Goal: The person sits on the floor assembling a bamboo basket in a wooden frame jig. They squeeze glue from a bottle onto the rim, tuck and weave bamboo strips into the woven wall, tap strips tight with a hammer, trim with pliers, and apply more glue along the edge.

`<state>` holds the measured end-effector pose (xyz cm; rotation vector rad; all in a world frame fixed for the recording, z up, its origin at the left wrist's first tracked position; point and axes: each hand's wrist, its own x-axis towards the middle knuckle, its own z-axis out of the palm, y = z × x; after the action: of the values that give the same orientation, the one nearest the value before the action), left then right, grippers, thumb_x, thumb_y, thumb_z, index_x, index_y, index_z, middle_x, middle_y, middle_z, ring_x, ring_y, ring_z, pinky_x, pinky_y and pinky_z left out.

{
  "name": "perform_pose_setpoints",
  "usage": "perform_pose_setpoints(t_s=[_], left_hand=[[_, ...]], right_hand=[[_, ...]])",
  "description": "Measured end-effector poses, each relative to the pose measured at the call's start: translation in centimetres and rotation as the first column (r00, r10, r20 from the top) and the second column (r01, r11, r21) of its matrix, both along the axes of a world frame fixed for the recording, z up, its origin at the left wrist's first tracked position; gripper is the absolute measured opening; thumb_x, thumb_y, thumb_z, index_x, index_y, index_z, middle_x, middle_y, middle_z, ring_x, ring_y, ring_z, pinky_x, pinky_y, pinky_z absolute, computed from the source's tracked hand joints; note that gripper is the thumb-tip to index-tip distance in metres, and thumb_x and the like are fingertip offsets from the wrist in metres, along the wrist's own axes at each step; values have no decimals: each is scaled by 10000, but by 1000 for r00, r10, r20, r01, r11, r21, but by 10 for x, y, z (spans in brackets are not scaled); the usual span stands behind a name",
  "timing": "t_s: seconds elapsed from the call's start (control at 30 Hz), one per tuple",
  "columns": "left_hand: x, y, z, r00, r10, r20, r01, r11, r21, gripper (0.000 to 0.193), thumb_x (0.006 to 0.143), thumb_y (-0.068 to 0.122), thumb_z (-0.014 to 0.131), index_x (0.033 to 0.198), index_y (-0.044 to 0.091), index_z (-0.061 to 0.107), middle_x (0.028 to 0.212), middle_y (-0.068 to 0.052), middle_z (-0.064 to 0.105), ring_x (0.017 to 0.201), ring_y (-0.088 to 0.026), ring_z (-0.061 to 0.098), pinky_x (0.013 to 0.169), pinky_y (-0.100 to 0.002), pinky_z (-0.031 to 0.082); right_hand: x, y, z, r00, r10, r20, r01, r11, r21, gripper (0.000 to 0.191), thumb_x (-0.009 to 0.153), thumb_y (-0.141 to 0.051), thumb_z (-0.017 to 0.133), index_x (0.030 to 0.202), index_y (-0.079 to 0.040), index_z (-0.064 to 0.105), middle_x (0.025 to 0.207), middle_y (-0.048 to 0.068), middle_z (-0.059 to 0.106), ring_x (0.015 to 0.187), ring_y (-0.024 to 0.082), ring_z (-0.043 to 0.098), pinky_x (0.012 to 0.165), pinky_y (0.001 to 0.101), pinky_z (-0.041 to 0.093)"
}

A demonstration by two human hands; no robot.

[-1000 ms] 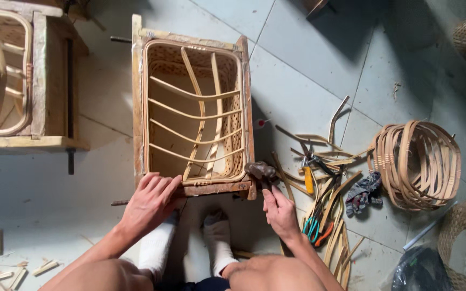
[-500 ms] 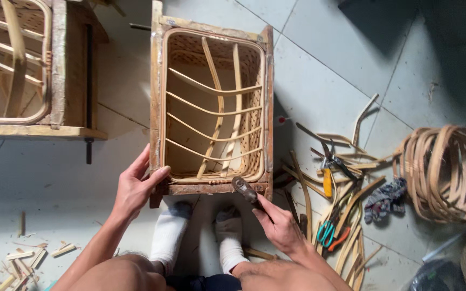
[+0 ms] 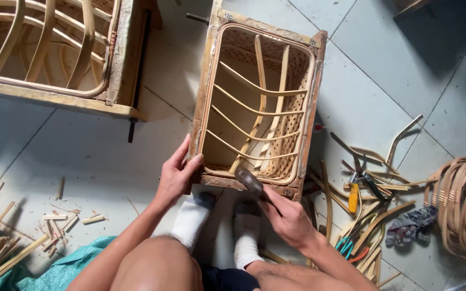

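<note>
Left hand point(image 3: 176, 175) clamps the rattan frame point(image 3: 257, 102) at 7 o'clock — right hand point(image 3: 289, 218) grips a hammer point(image 3: 249, 180) on its near rail; ribs fitted, panels apparently unwoven.

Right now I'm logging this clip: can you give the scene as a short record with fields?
Setting: tiled floor
Left hand: grips the near corner of the frame
Right hand: holds a hammer, head at the frame's near rail
Feet: white socks against the frame
Right side: cane coil, hand tools
Upper left: second frame
</note>
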<state>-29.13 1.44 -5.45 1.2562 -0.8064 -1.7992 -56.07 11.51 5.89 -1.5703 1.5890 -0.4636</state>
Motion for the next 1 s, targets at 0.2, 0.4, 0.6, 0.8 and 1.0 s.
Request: perform_pose_setpoints(t_s=[0.2,0.4,0.6,0.8,1.0], left_hand=[[-4,14,-11,967,45,251,-3,986,-167,621,1001,137,634,1573,47,410,1127,-48,712,947,-54,604,854,-201,512],[-5,16,-22,968,146,204,-94,966,-242,485,1119,265,486,1526,1,500,1273,-48,678,1056,-66,581,947,-197,486],[-7,16,-12,982,166,94,-146,971,-192,587,1114,381,367,1479,-57,509,1350,-96,653,1187,-122,587,1035,-250,453],[-6,13,-2,967,194,165,-154,962,-224,661,1115,451,287,1419,-69,559,1385,-153,649,1264,-210,601,1116,-325,431],[-6,10,-3,954,243,173,-212,960,-180,682,1107,472,283,1370,-59,622,1341,-173,681,1232,-230,619,1109,-342,445]], right_hand=[[-7,-2,-12,996,79,40,-69,974,-216,453,969,-79,642,1413,-18,575,820,170,689,688,264,673,597,344,539],[-36,35,-17,994,-72,83,87,977,-197,264,988,-86,640,1247,-38,647,617,54,636,504,126,622,464,287,499],[-31,32,-16,999,-42,-13,41,998,-43,448,935,-90,659,1371,-11,597,633,115,644,482,164,602,475,330,492],[5,-7,-1,988,141,61,-142,990,15,471,943,-117,660,1401,-37,586,895,182,751,669,251,741,618,354,586],[49,-45,-6,951,308,31,-285,911,-299,431,995,-162,659,1385,0,574,1181,235,732,1012,387,754,851,392,613]])
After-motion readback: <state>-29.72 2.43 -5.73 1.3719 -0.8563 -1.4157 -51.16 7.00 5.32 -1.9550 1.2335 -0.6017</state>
